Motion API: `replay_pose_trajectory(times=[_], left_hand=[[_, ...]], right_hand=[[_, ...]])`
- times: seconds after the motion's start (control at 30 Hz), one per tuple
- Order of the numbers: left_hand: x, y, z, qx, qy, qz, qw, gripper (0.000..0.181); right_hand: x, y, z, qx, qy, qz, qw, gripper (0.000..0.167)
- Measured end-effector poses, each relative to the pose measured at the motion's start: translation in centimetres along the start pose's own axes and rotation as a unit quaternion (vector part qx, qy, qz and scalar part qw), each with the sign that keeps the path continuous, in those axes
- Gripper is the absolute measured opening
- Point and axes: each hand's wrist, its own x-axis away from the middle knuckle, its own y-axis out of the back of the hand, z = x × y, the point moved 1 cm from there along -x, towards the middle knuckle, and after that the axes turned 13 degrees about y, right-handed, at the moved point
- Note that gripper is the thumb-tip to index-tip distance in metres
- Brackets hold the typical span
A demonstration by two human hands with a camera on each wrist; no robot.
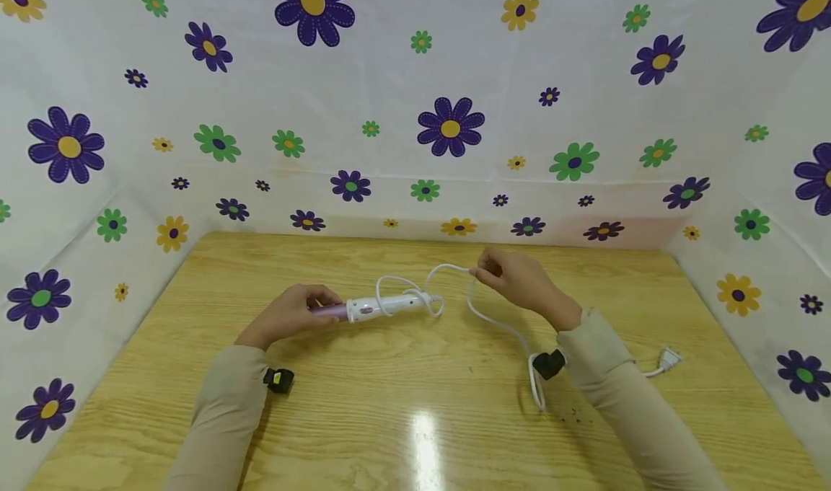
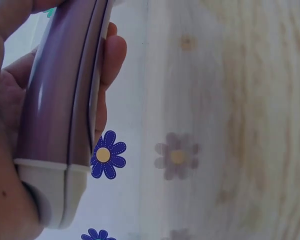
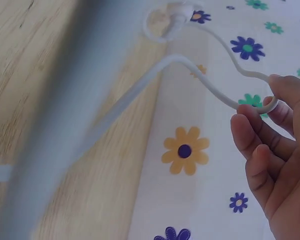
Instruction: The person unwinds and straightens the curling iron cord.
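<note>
A slim hair straightener (image 1: 389,305), purple at one end and white along the handle, is held level just over the wooden table. My left hand (image 1: 295,314) grips its purple end; in the left wrist view the fingers wrap round the purple body (image 2: 57,95), and its pale tip (image 2: 52,192) lies by the palm. The white cord (image 1: 500,324) loops loosely about the handle. To the right, my right hand (image 1: 519,278) pinches this cord between thumb and fingertips, and the right wrist view shows it bending there.
The plug (image 1: 670,359) lies at the right of the wooden table (image 1: 363,419), beyond the right forearm. A cord loop (image 1: 536,386) hangs by the right wrist camera (image 1: 549,364). Flower-patterned cloth (image 1: 363,80) walls the back and both sides.
</note>
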Motion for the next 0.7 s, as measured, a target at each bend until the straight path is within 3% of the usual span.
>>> replay_pose_trajectory(times=[0.37,0.7], left_hand=[[-0.4,0.4,1.0,-0.006,0.027,-0.029,0.9992,0.035],[0.2,1.6,1.9,-0.006,0.032,-0.083,0.9960,0.034]], right_hand=[[1.3,1.8,1.8,-0.063,0.043,-0.036,0.9965,0.011],[4.1,3.1,0.8,-0.083,0.027,-0.033,0.9956,0.007]])
